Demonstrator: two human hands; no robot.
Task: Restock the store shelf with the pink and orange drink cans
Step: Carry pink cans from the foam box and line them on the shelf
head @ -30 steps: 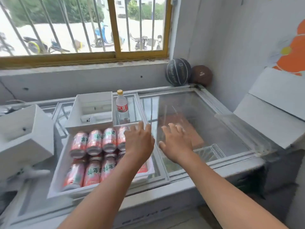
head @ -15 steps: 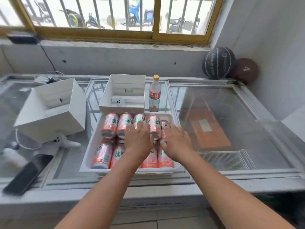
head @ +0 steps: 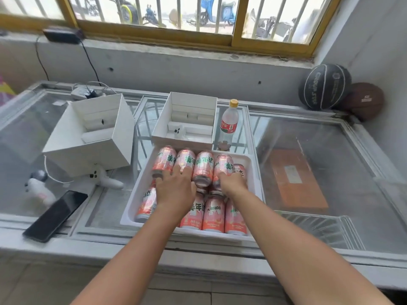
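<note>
Head view: glass-topped freezer [head: 330, 137], smooth and reflective. On it sits a white plastic tray [head: 136, 194] holding glossy pink-orange cans [head: 212, 212], cylinders lying in two rows. Since half a second ago both hands have dropped onto the back row. Left hand [head: 176, 190] lies flat, fingers spread, gripping nothing. Right hand [head: 233, 183] curls round one can [head: 224, 167].

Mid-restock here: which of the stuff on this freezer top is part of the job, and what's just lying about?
Job:
pink drink cans
white tray holding them
left hand and right hand, both on the cans

Lying about:
tilted white box
white box behind the tray
water bottle
black phone
white controller
black basketball
brown basketball
</note>
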